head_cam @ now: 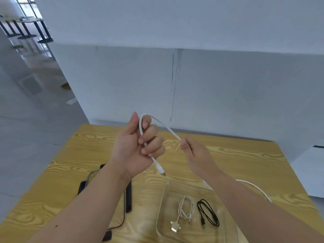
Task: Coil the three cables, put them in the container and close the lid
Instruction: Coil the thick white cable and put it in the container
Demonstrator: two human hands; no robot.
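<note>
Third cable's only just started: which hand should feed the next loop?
Right, I'd judge. The right hand pinches the white cable on its free run, whose slack trails over the table on that side; the left hand grips the started loop, so it best serves as anchor.

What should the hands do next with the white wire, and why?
Probably the right hand should wind its stretch of white cable around the left hand: only one loop sits there, and the rest trails off across the table.

Head cam — fwd & down, close over table [245,155].
</note>
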